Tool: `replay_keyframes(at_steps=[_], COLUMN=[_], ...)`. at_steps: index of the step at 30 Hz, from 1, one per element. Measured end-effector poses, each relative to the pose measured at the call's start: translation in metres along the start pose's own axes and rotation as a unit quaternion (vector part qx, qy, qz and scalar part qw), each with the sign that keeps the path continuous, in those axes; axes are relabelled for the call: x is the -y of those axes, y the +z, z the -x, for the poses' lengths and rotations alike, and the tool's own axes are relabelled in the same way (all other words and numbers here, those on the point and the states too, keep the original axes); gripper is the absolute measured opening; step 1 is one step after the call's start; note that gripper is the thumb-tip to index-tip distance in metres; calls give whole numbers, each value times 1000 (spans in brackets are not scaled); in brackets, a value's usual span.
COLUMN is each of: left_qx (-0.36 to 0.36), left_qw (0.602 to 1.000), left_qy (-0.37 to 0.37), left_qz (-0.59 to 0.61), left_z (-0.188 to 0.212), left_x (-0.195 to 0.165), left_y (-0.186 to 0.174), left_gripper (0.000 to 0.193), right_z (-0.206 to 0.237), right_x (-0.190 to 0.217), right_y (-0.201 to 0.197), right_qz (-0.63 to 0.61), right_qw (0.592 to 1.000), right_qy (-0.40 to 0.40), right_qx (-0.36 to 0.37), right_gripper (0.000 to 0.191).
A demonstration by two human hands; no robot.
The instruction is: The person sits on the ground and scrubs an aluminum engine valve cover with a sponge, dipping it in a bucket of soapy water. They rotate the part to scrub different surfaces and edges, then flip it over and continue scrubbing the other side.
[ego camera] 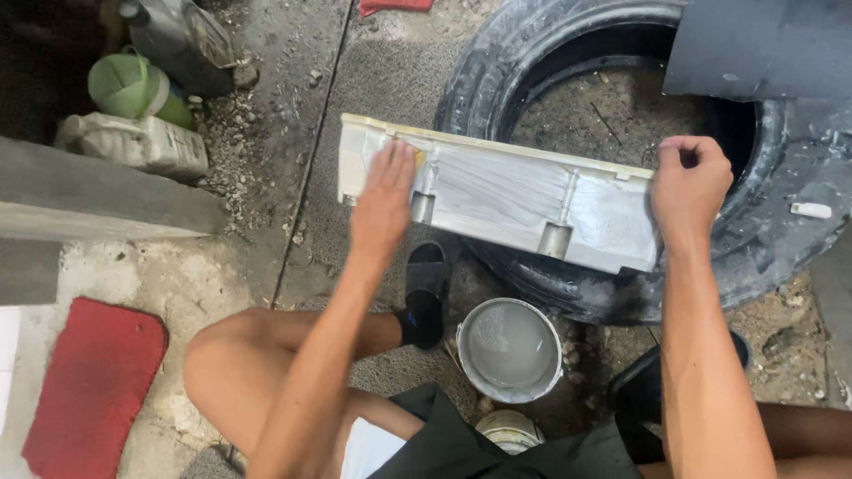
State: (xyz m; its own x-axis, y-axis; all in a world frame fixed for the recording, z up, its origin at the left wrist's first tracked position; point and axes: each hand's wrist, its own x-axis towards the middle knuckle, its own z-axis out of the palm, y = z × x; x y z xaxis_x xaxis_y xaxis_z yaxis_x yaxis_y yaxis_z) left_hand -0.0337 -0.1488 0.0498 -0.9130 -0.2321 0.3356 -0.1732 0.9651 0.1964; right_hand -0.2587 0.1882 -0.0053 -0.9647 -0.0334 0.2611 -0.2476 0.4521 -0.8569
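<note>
A long whitish plastic panel (506, 191) with two small round stubs rests tilted on the edge of a black tyre (781, 239). My left hand (383, 197) lies flat on the panel's left part, fingers together, with something yellowish just showing under the fingertips. My right hand (688, 182) grips the panel's upper right corner. Below the panel, between my knees, stands a small round bucket (508, 349) of cloudy grey water.
A red mat (89, 386) lies at the lower left. A green jug (133, 87), a white jerrycan (142, 144) and a dark canister (186, 40) stand at the upper left. A grey concrete ledge (98, 200) juts in from the left. A dark board (763, 44) covers the tyre's upper right.
</note>
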Motion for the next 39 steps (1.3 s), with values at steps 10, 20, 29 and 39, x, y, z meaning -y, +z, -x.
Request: replay_keyframes(at_steps=[10, 20, 29, 39], left_qx=[23, -17, 28, 36], left_qw=[990, 997, 980, 998], left_qy=[93, -17, 174, -41], left_qz=[101, 70, 98, -15], left_z=[-1, -5, 3, 11], left_x=[-95, -98, -233, -6], left_y=[41, 57, 68, -5], left_gripper=[54, 56, 57, 49], right_z=[-5, 2, -5, 1], right_x=[-5, 6, 1, 17], right_y=[-1, -1, -3, 0], right_qz=[-3, 12, -41, -49], right_qw=[1000, 999, 999, 999], right_qy=[-25, -36, 2, 12], right_qx=[10, -11, 11, 2], right_gripper=[13, 13, 14, 15])
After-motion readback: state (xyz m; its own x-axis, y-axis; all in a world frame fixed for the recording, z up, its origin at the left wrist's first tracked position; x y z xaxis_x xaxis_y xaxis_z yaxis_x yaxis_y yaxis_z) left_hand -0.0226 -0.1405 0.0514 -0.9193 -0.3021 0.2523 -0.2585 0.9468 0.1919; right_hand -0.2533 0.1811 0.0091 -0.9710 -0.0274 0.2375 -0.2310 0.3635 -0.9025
